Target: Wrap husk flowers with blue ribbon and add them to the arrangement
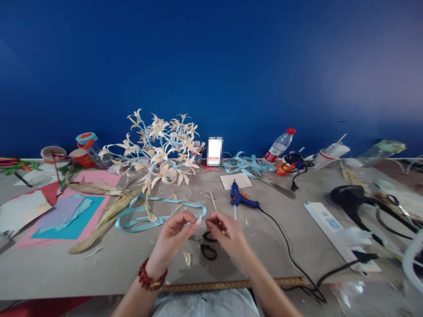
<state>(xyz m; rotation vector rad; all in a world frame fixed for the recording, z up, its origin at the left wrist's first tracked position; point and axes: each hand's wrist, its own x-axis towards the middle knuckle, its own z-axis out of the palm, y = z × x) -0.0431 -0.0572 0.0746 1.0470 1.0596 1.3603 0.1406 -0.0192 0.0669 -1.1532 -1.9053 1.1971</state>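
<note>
Over the middle of the table, my left hand (176,231) pinches a small cream petal (198,219) between thumb and fingertips. A red beaded bracelet (152,276) circles that wrist. Just to the right, my right hand (229,233) has its thumb and fingers pressed together; whatever they may hold is hidden. Below the hands lie black-handled scissors (209,252), their blades partly covered by the left hand. A loose cream scrap (187,258) rests beside them. A looped light blue ribbon (132,226) spreads out to the left of my left hand.
Cream flowers on blue stems (161,145) stand at the back. A blue glue gun (244,200) lies right of centre, its cord trailing forward. Dried husks (109,220) and coloured paper (74,224) lie left. A power strip (333,229) and tilted bottle (280,145) are right.
</note>
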